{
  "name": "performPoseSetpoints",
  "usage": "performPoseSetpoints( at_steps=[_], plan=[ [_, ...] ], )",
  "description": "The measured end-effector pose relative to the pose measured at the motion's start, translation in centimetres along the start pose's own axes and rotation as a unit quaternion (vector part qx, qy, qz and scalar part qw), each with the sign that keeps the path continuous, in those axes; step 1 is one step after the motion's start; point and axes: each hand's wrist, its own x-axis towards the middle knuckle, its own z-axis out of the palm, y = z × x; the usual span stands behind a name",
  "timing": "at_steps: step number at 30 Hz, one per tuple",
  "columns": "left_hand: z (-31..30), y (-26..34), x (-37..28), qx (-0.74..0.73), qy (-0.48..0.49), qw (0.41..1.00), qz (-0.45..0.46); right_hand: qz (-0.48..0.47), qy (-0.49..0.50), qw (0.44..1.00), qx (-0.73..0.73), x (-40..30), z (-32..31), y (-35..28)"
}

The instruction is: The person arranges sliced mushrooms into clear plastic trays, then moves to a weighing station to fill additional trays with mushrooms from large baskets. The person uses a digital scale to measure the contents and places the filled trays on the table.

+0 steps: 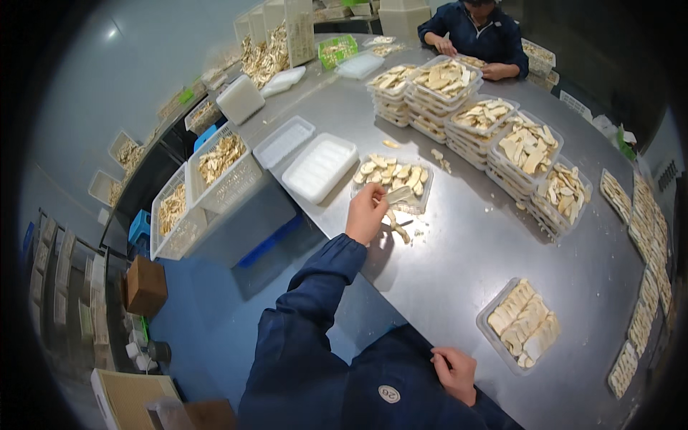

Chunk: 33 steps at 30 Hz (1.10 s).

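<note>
My left hand (366,214) reaches over the steel table (457,258) and pinches a pale slice (398,194), apparently dried mushroom. The slice is over the near side of a clear plastic tray (428,198), where rows of mushroom slices (391,171) lie. Just in front of that tray are loose brown mushroom pieces (398,228) and crumbs. My right hand (457,371) rests at the table's near edge, fingers curled, with nothing visible in it. To its right sits another clear tray (486,322) filled with neat rows of larger pale slices (524,320).
Left of the working tray are a stack of white plastic trays (321,167) and a clear tray (285,141). Stacked filled trays (510,145) run diagonally beyond. White baskets (226,172) of slices stand off the left edge. A co-worker (478,37) sits across the table.
</note>
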Motion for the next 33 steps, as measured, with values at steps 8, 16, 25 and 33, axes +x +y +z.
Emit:
performPoseSetpoints(
  at_steps=[8, 16, 25, 33],
  plan=[
    [-1.7, -4.5, 5.3, 0.187, 0.076, 0.976, 0.080, -0.035, 0.036, 0.999, -0.018, 0.6, 0.2, 0.2],
    [1.6, -2.9, 7.8, 0.327, -0.043, 0.942, 0.065, -0.020, 0.052, 0.998, -0.013, 0.9, -0.1, -0.1],
    [-0.2, -5.5, 9.5, 0.205, -0.026, 0.978, -0.018, -0.027, 0.044, 0.999, -0.010, 0.6, -0.2, 0.4],
    [-2.6, -0.5, 8.2, -0.127, -0.144, 0.959, -0.207, -0.028, 0.046, 0.998, -0.012, 0.4, -0.2, 0.4]
  ],
)
